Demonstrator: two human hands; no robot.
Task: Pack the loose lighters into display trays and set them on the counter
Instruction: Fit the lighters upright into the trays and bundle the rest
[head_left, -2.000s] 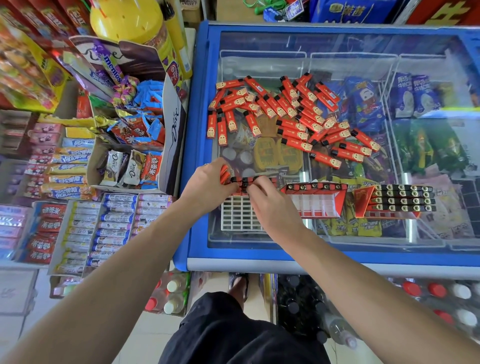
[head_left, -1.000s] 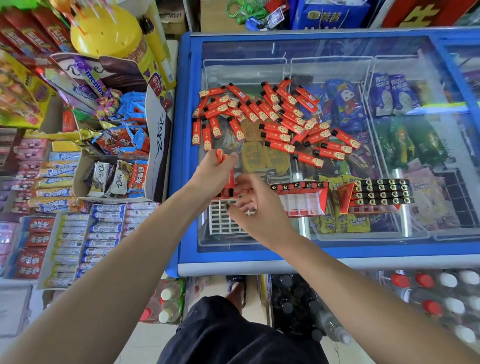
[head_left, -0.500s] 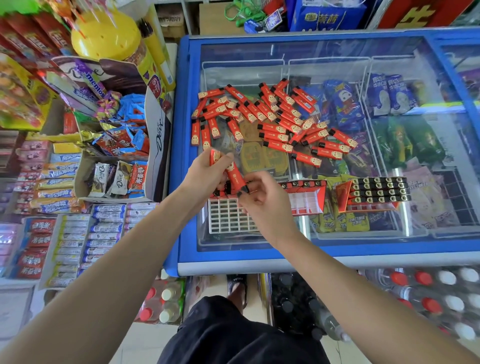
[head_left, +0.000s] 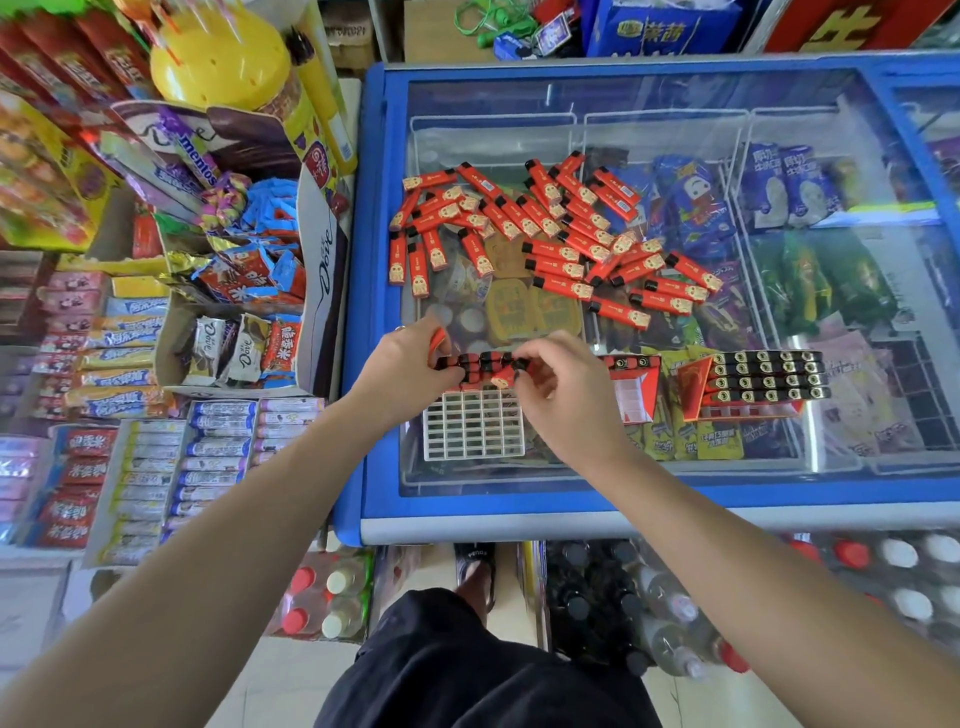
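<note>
Several loose red lighters (head_left: 550, 234) lie scattered on the glass lid of a blue freezer (head_left: 623, 509). A white grid tray (head_left: 474, 426) sits near the front edge, with a row of lighters (head_left: 480, 366) standing along its far side. My left hand (head_left: 402, 371) holds a few red lighters beside that row's left end. My right hand (head_left: 563, 387) pinches a lighter at the row's right end. To the right stand a partly empty red tray (head_left: 631, 387) and a full red tray (head_left: 756, 384) showing black lighter tops.
Snack and candy boxes (head_left: 234, 291) crowd the shelves left of the freezer. Bottled drinks (head_left: 649, 613) stand on the floor below its front edge. Frozen goods show through the glass. My foot (head_left: 474, 569) is by the freezer base.
Both hands rose with lighters above the tray, then came back down. My right hand now sets a lighter into the row at the tray's far side.
</note>
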